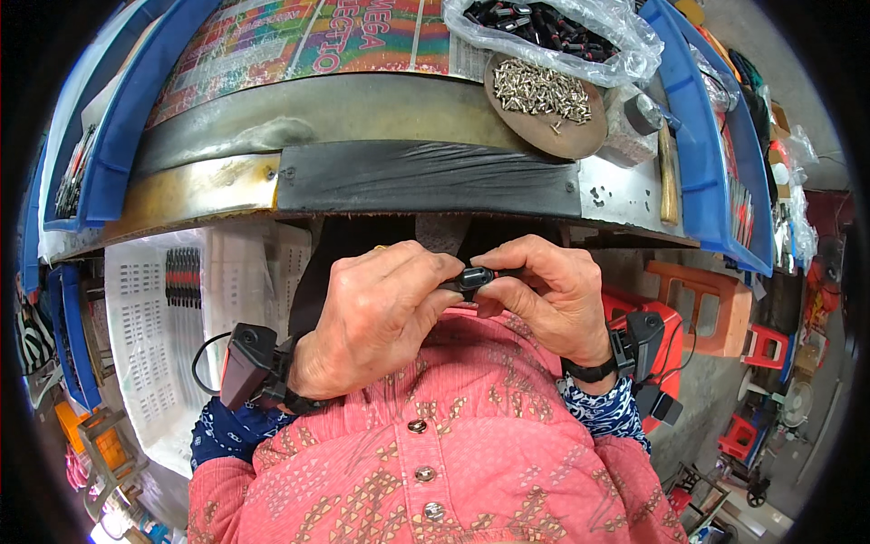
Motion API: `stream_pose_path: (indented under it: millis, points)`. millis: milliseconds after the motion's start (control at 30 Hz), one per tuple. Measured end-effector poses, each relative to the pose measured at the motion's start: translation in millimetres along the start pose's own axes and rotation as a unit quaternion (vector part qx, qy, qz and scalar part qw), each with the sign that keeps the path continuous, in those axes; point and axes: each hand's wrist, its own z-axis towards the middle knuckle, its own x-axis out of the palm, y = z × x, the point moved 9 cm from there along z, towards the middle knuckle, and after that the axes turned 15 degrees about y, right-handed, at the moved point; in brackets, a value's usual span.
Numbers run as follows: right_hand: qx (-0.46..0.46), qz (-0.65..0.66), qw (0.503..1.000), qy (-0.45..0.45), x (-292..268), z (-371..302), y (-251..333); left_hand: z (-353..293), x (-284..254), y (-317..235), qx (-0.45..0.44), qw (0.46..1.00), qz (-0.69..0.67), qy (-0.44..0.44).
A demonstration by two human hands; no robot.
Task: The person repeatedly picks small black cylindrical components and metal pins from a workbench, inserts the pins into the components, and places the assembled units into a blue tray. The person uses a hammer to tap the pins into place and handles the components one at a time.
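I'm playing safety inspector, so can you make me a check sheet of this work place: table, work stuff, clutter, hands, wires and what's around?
Surface: bench with a black strip along its front edge.
Work stuff: small black piece, held; brown dish of small silver parts; clear bag of dark parts.
Clutter: blue left bin and blue right bin, both containing things.
Hands: left hand and right hand pinch the piece between their fingers.
Wires: thin black left cable and right cable, by the wrist devices.
Surroundings: white basket, fan.
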Motion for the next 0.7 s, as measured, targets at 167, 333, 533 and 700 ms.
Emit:
stream_pose_path:
  millis: [167,333,533,700]
  points:
    - [-0.029,-0.030,0.999,0.004,1,-3,4,-4,3,0,0.007,1.000,-0.009,0.009]
    - [-0.012,0.006,1.000,0.017,5,-4,-2,-4,5,-1,0.016,1.000,-0.014,0.016]
    - [-0.019,0.007,1.000,0.007,8,-7,-3,-5,9,-1,0.012,1.000,-0.014,0.022]
    - [0.015,0.083,0.996,-0.005,12,-10,-14,-5,13,6,-0.002,0.999,-0.021,0.042]
